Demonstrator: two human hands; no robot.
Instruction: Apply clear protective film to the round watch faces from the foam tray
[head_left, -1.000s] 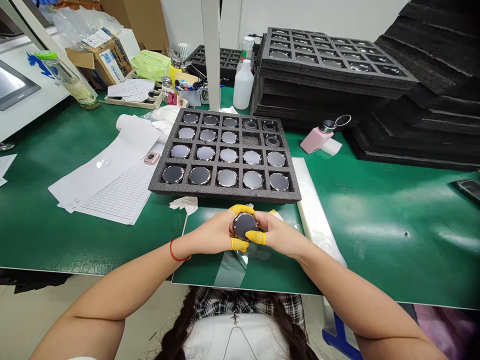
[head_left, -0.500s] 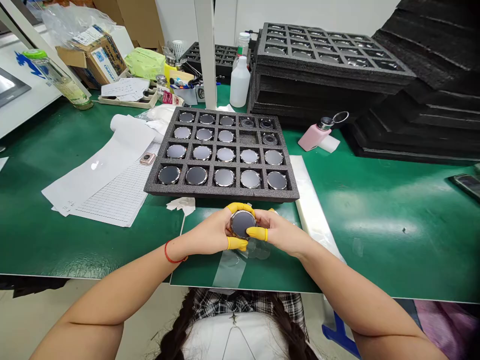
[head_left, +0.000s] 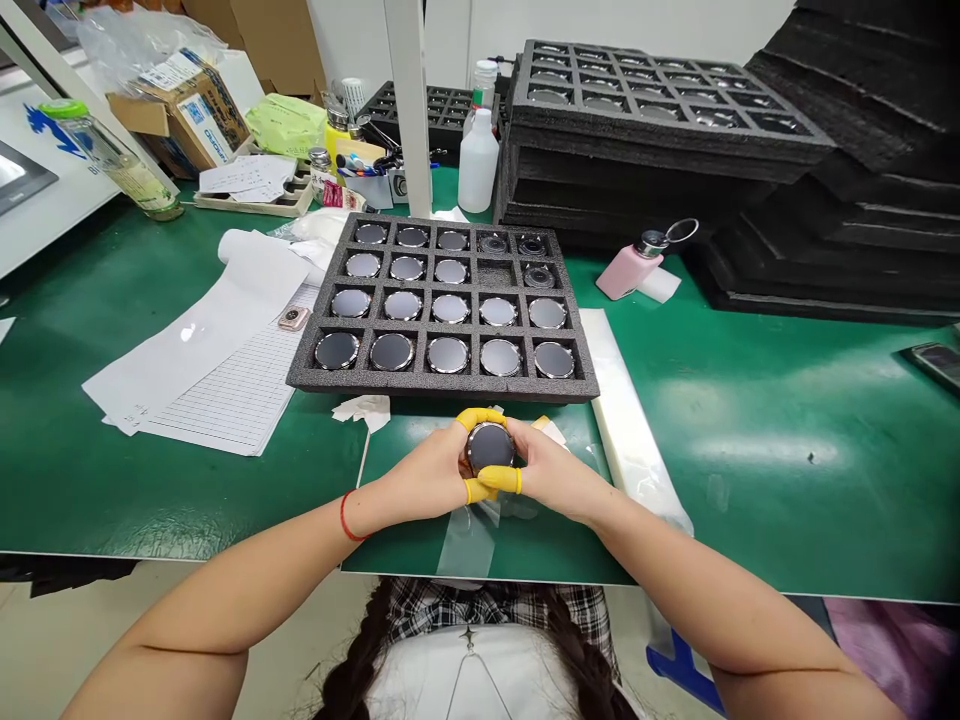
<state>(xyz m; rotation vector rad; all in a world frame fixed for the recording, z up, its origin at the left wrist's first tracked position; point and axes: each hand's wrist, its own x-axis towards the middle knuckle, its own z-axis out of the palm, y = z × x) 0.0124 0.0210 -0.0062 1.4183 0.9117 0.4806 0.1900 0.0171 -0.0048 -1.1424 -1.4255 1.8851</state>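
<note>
Between my two hands is a round watch case [head_left: 491,447] with a dark face turned up and a shiny metal rim. My left hand [head_left: 431,478] grips it from the left, with yellow finger cots on its thumb and a finger. From the right, my right hand [head_left: 555,472] also grips it, its yellow-capped thumb lying along the lower edge of the face. Just beyond the hands lies a black foam tray [head_left: 442,388] with several similar watch cases in its compartments; one compartment in the second row holds none. Clear film [head_left: 466,545] lies under the hands.
A pink pump bottle [head_left: 628,270] and a white bottle [head_left: 478,165] stand behind the tray. Stacked foam trays [head_left: 667,140] rise at the back right. Paper sheets [head_left: 202,350] and a small pinkish watch [head_left: 293,317] lie left. Plastic sleeves [head_left: 637,430] lie right.
My right thumb has slid down and left, from the watch face to its lower edge. The watch case has shifted slightly to the right, still in both hands.
</note>
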